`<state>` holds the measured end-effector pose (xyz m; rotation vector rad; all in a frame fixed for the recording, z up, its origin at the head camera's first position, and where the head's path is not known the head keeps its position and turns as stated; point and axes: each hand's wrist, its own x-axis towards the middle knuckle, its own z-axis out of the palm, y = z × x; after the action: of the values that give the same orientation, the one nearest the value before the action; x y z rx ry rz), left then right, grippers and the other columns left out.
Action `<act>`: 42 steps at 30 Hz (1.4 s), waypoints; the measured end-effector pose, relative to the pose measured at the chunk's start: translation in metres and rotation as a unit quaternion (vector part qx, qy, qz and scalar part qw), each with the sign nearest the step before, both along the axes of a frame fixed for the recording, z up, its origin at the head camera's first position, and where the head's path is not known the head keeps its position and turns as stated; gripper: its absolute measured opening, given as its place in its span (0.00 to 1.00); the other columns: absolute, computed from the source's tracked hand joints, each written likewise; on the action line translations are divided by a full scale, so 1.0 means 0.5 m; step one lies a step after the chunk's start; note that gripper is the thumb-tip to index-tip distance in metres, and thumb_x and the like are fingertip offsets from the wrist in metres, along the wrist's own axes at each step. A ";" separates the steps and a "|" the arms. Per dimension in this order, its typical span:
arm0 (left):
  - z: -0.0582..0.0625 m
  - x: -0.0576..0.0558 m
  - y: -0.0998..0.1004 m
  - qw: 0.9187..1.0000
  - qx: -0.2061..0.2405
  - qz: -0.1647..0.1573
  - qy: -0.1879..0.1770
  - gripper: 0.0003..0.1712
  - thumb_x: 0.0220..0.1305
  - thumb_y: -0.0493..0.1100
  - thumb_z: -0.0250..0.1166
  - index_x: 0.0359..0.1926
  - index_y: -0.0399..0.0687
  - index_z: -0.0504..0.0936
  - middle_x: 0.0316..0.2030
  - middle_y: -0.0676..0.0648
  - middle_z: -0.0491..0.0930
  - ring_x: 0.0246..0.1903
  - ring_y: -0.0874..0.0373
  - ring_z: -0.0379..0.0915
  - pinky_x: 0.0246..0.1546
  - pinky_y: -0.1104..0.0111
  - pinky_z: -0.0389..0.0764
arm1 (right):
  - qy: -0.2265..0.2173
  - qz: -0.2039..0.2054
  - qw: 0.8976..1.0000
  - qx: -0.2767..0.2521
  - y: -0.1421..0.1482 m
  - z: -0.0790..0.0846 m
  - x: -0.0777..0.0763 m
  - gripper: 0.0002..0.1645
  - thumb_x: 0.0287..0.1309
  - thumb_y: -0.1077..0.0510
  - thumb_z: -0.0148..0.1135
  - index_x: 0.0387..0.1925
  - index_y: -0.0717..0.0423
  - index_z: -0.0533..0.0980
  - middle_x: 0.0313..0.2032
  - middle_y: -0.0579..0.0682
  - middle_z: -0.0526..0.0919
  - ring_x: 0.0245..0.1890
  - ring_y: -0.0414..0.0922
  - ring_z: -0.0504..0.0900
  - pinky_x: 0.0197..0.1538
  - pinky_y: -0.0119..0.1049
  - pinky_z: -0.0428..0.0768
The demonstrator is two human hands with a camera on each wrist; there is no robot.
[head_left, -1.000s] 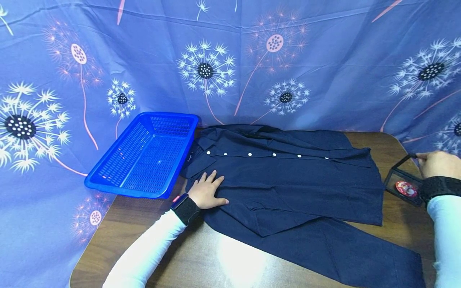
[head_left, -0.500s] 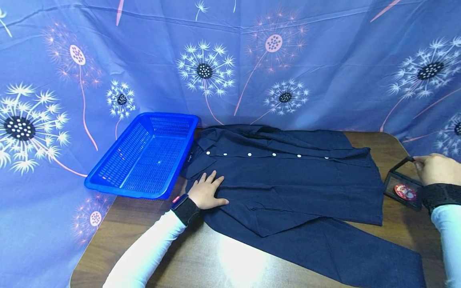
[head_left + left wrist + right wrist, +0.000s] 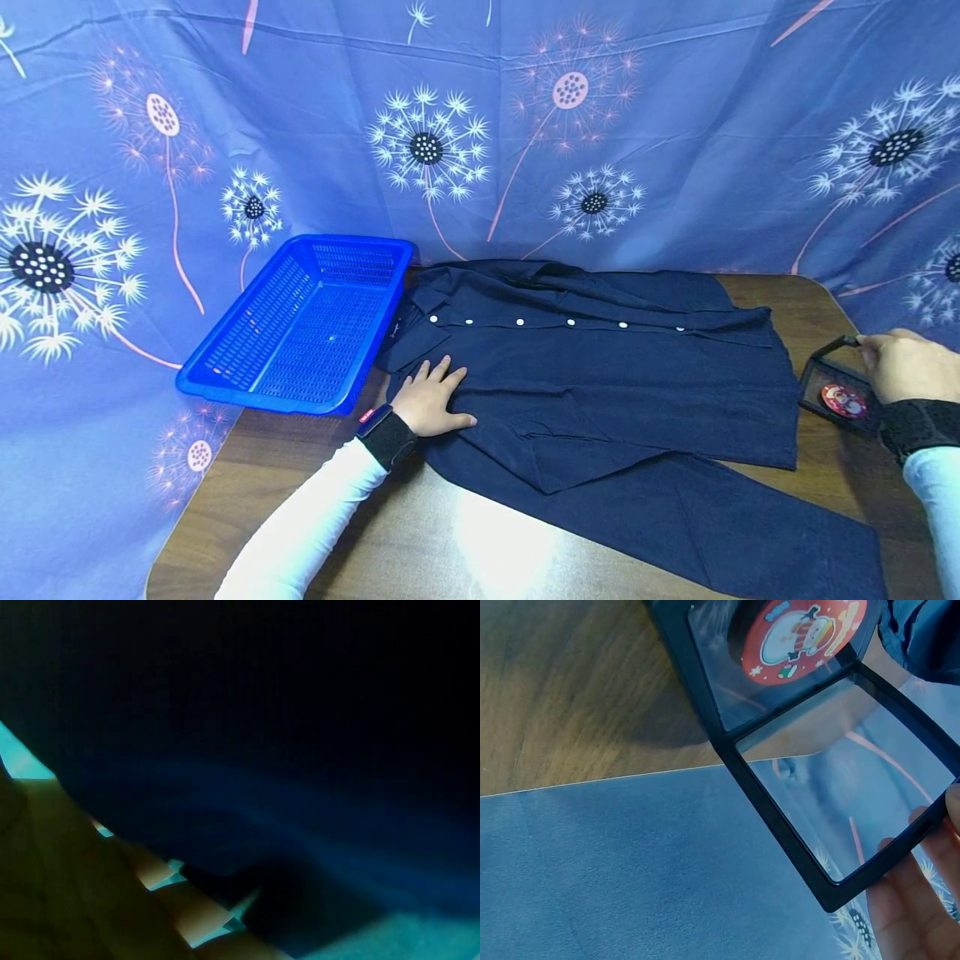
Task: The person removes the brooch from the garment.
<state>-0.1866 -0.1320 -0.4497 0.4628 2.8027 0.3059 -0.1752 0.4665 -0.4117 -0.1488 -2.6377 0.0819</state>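
A dark navy button shirt [image 3: 637,375] lies spread on the table, its collar to the left and one sleeve angled toward the front right. My left hand [image 3: 431,406] rests on it just below the collar, fingers spread. At the right, past the shirt's hem, my right hand [image 3: 911,367] pinches the edge of a black hinged display frame [image 3: 784,829] between thumb and fingers. The frame stands unfolded, with clear film in both halves. A round red badge with a cartoon figure [image 3: 802,641] sits in the other half. Dark cloth fills most of the left wrist view.
A blue plastic basket [image 3: 339,400] with perforated sides stands left of the shirt, close to its collar. The wooden table [image 3: 285,492] has a curved edge at left and right. A blue dandelion-print curtain [image 3: 495,167] hangs right behind it.
My right hand has shifted slightly down, lowering the held half of the display frame a little. The left hand, shirt and basket have stayed in place.
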 end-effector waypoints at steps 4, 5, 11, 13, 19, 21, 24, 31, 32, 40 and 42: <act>0.000 -0.001 0.000 1.000 0.000 0.000 -0.001 0.50 0.56 0.70 0.64 0.75 0.55 0.60 0.76 0.40 0.50 0.74 0.32 0.44 0.68 0.37 0.55 | -0.007 0.007 1.000 0.010 -0.004 -0.002 0.007 0.06 0.51 0.72 0.61 0.32 0.75 0.75 0.28 0.74 0.77 0.30 0.71 0.76 0.33 0.62 0.71; 0.000 -0.001 0.000 1.000 0.001 0.000 -0.001 0.50 0.56 0.70 0.64 0.74 0.55 0.60 0.76 0.40 0.50 0.74 0.32 0.44 0.68 0.37 0.55 | -0.010 0.007 1.000 0.014 -0.006 -0.003 0.008 0.07 0.52 0.72 0.62 0.32 0.76 0.74 0.29 0.74 0.77 0.30 0.71 0.77 0.34 0.63 0.71; 0.000 0.000 -0.001 1.000 0.004 -0.002 -0.001 0.50 0.56 0.69 0.64 0.74 0.55 0.60 0.76 0.40 0.50 0.74 0.32 0.44 0.68 0.37 0.55 | -0.044 0.003 0.999 0.018 -0.011 -0.002 0.015 0.10 0.52 0.72 0.61 0.35 0.78 0.73 0.32 0.76 0.76 0.33 0.72 0.76 0.38 0.65 0.71; -0.001 0.000 -0.001 1.000 0.006 -0.001 -0.002 0.50 0.56 0.69 0.64 0.74 0.55 0.60 0.76 0.40 0.50 0.74 0.32 0.44 0.68 0.37 0.55 | -0.052 0.007 0.999 0.010 -0.012 -0.001 0.018 0.09 0.52 0.72 0.61 0.35 0.77 0.73 0.33 0.76 0.75 0.33 0.73 0.76 0.38 0.65 0.71; -0.002 -0.001 -0.001 1.000 0.005 -0.001 0.000 0.50 0.56 0.69 0.64 0.74 0.55 0.60 0.76 0.40 0.50 0.74 0.32 0.44 0.68 0.37 0.55 | -0.080 0.012 0.997 -0.012 -0.016 0.001 0.026 0.10 0.50 0.72 0.62 0.34 0.77 0.73 0.32 0.75 0.76 0.31 0.71 0.76 0.35 0.63 0.70; -0.002 -0.001 -0.001 1.000 0.003 -0.002 0.001 0.50 0.56 0.69 0.64 0.74 0.55 0.60 0.76 0.40 0.50 0.74 0.32 0.45 0.68 0.37 0.55 | -0.097 0.009 0.995 -0.024 -0.016 0.003 0.028 0.12 0.50 0.70 0.63 0.35 0.77 0.74 0.31 0.75 0.76 0.31 0.71 0.76 0.34 0.62 0.70; -0.003 -0.002 -0.001 1.000 0.004 -0.002 0.003 0.50 0.56 0.69 0.64 0.74 0.54 0.60 0.76 0.39 0.51 0.74 0.32 0.45 0.68 0.36 0.56 | -0.124 0.006 0.992 -0.029 -0.014 0.003 0.031 0.14 0.49 0.68 0.65 0.35 0.77 0.74 0.31 0.74 0.77 0.30 0.70 0.77 0.34 0.61 0.70; -0.003 -0.002 -0.001 1.000 0.001 -0.003 0.006 0.51 0.56 0.69 0.64 0.74 0.54 0.60 0.76 0.39 0.51 0.74 0.31 0.45 0.67 0.36 0.56 | -0.176 0.033 0.984 -0.015 -0.008 -0.008 0.031 0.16 0.50 0.67 0.65 0.35 0.80 0.74 0.24 0.69 0.77 0.23 0.62 0.77 0.28 0.57 0.73; -0.002 -0.002 -0.001 1.000 0.001 -0.002 0.006 0.51 0.56 0.69 0.64 0.74 0.54 0.60 0.76 0.39 0.51 0.74 0.31 0.45 0.67 0.36 0.56 | -0.185 0.034 0.982 -0.017 -0.008 -0.010 0.031 0.16 0.50 0.67 0.65 0.35 0.80 0.74 0.24 0.69 0.78 0.23 0.63 0.77 0.28 0.57 0.73; 0.001 -0.001 0.000 1.000 -0.001 0.000 0.000 0.50 0.56 0.69 0.64 0.74 0.54 0.60 0.76 0.40 0.50 0.74 0.32 0.44 0.67 0.36 0.55 | -0.239 0.025 0.971 -0.024 -0.011 -0.027 0.029 0.17 0.50 0.64 0.67 0.38 0.76 0.77 0.27 0.69 0.81 0.24 0.62 0.79 0.24 0.53 0.74; 0.002 -0.001 0.001 1.000 -0.002 0.000 0.000 0.51 0.56 0.69 0.64 0.74 0.54 0.60 0.76 0.39 0.50 0.74 0.32 0.44 0.67 0.36 0.56 | -0.245 0.024 0.969 -0.025 -0.013 -0.032 0.028 0.16 0.49 0.65 0.67 0.37 0.76 0.77 0.27 0.69 0.81 0.24 0.61 0.79 0.25 0.52 0.74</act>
<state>-0.1869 -0.1317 -0.4487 0.4617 2.8029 0.3000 -0.1610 0.4599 -0.4279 -0.1365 -3.1358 0.1445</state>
